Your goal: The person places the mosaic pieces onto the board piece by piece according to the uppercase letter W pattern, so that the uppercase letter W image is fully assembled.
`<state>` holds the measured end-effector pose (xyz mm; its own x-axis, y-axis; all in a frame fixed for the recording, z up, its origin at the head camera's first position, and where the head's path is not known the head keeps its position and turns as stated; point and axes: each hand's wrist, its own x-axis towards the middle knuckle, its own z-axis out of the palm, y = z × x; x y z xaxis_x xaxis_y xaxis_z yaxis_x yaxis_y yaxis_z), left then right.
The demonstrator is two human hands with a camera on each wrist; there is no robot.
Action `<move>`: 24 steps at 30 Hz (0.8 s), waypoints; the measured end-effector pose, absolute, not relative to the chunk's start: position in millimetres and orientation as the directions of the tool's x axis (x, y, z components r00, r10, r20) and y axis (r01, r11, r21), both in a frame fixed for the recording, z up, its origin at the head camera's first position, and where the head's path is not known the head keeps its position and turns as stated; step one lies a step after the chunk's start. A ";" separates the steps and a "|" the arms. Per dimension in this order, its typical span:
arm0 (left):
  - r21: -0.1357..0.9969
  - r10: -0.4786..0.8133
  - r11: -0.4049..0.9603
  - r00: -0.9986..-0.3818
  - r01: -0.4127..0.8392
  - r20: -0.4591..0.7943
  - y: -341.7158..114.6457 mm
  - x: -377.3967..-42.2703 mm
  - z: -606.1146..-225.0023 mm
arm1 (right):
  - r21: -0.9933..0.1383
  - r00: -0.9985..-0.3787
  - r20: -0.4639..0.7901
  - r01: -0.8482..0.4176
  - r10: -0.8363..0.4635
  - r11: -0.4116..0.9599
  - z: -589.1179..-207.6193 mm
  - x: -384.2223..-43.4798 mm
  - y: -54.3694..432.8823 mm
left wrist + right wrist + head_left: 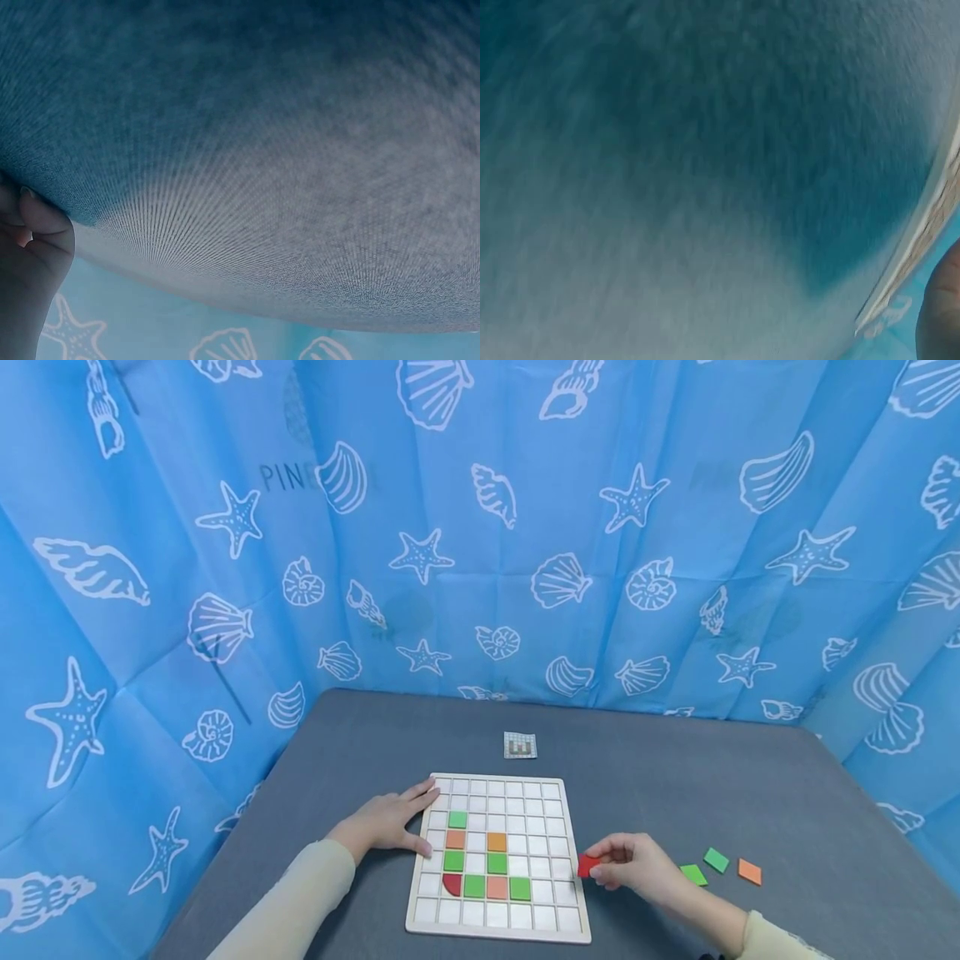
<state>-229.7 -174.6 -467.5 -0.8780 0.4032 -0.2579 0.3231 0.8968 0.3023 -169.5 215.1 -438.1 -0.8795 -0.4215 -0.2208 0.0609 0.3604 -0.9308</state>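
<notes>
A white grid board (540, 920) lies on the grey table, with several green, orange and salmon square tiles set in its cells. One red tile with a rounded corner (452, 884) sits in the lower left of that pattern. My left hand (386, 821) rests at the board's left edge, its fingers and thumb spread along the frame. Just at the board's right edge, my right hand (630, 862) pinches a red tile (588, 865) between thumb and fingers. In the right wrist view only part of a finger (941, 307) shows, beside the board's edge (915, 240).
Two loose green tiles (716, 860) and an orange tile (750, 872) lie on the table right of my right hand. Beyond the board is a small pattern card (520, 745). A blue curtain (480, 543) with white shells hangs behind the table.
</notes>
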 end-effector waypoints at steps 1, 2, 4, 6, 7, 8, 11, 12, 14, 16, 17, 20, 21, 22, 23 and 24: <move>0.303 0.403 0.897 -0.878 0.323 -0.257 -174.6 -230.0 -467.7 | -0.930 -0.877 -0.223 0.060 -0.426 0.363 -439.9 -168.9 212.3; 0.305 0.402 0.897 -0.879 0.321 -0.257 -174.6 -230.3 -468.0 | -0.929 -0.875 -0.224 0.059 -0.429 0.365 -441.8 -168.3 209.6; 0.307 0.398 0.898 -0.880 0.316 -0.259 -174.6 -230.5 -468.2 | -0.928 -0.870 -0.228 0.057 -0.437 0.369 -445.6 -167.1 204.3; 0.308 0.397 0.898 -0.880 0.314 -0.260 -174.5 -230.5 -468.1 | -0.927 -0.865 -0.238 0.066 -0.442 0.370 -449.2 -165.9 199.4; 0.309 0.398 0.897 -0.879 0.314 -0.262 -174.5 -230.6 -468.4 | -0.926 -0.861 -0.241 0.067 -0.448 0.371 -450.6 -165.2 197.2; 0.310 0.401 0.896 -0.878 0.317 -0.263 -174.5 -230.6 -468.3 | -0.926 -0.857 -0.246 0.069 -0.453 0.372 -451.9 -164.7 195.3; 0.308 0.410 0.893 -0.873 0.326 -0.264 -174.6 -230.8 -468.3 | -0.924 -0.848 -0.257 0.074 -0.464 0.376 -453.3 -163.3 189.7; 0.307 0.411 0.893 -0.872 0.328 -0.264 -174.7 -230.8 -468.3 | -0.923 -0.846 -0.257 0.072 -0.467 0.378 -453.2 -163.0 187.9; 0.306 0.411 0.894 -0.873 0.328 -0.264 -174.9 -230.7 -467.7 | -0.919 -0.845 -0.253 0.059 -0.471 0.389 -452.5 -162.9 184.6; 0.305 0.407 0.895 -0.875 0.325 -0.263 -175.0 -230.6 -467.9 | -0.915 -0.846 -0.244 0.038 -0.475 0.402 -451.8 -162.9 181.3; 0.306 0.406 0.895 -0.875 0.324 -0.263 -175.0 -230.4 -467.5 | -0.913 -0.847 -0.239 0.029 -0.475 0.407 -451.6 -163.1 179.8; 0.308 0.407 0.895 -0.875 0.324 -0.262 -174.8 -230.3 -467.5 | -0.901 -0.850 -0.236 0.009 -0.471 0.434 -451.9 -163.8 176.0; 0.308 0.407 0.895 -0.875 0.323 -0.262 -174.8 -230.3 -467.5 | -0.896 -0.850 -0.239 0.008 -0.469 0.443 -451.9 -164.0 174.7; 0.310 0.406 0.895 -0.875 0.322 -0.263 -174.8 -230.3 -467.3 | -0.893 -0.850 -0.245 0.010 -0.466 0.451 -451.8 -164.5 173.4; 0.310 0.405 0.895 -0.875 0.321 -0.263 -174.9 -230.4 -467.3 | -0.889 -0.850 -0.253 0.016 -0.462 0.458 -451.6 -164.9 172.1; 0.311 0.404 0.895 -0.876 0.320 -0.264 -175.0 -230.6 -467.8 | -0.884 -0.850 -0.262 0.022 -0.457 0.467 -451.3 -165.5 170.8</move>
<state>-230.6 -175.0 -467.8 -0.8758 0.4043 -0.2636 0.3195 0.8950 0.3112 -165.5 170.8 -451.3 -0.8499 -0.4571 -0.2623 0.0219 0.4666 -0.8842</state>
